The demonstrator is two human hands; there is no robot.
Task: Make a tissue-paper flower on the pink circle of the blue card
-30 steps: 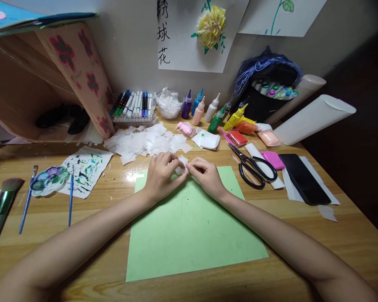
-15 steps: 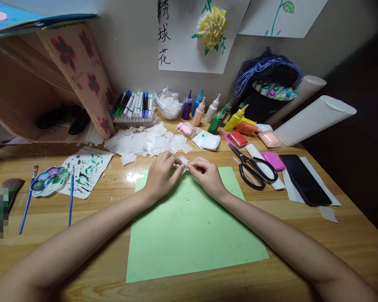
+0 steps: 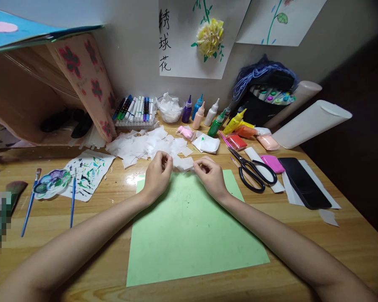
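Observation:
Above the far edge of a green sheet (image 3: 197, 235), a small piece of thin white paper (image 3: 183, 163) spans the gap between my hands. My right hand (image 3: 211, 176) pinches its right corner between thumb and fingers. My left hand (image 3: 157, 176) is closed, thumb pressed to curled fingers, by the paper's left edge. Whether those fingers grip this paper or another scrap is hidden. Just beyond lies a loose heap of white paper pieces (image 3: 148, 144), and a clear bowl (image 3: 169, 110) with more white scraps stands behind it.
Black-handled scissors (image 3: 252, 170) and a phone (image 3: 304, 182) lie to the right. Paint bottles (image 3: 212, 112) and a marker set (image 3: 135, 111) line the back. On the left are a paint palette (image 3: 52, 184), brushes (image 3: 73, 199) and a painted cardboard box (image 3: 85, 79).
My hands have moved apart, the left one leftward and the right one slightly right. More of the white paper now shows between them. The view has tilted up slightly.

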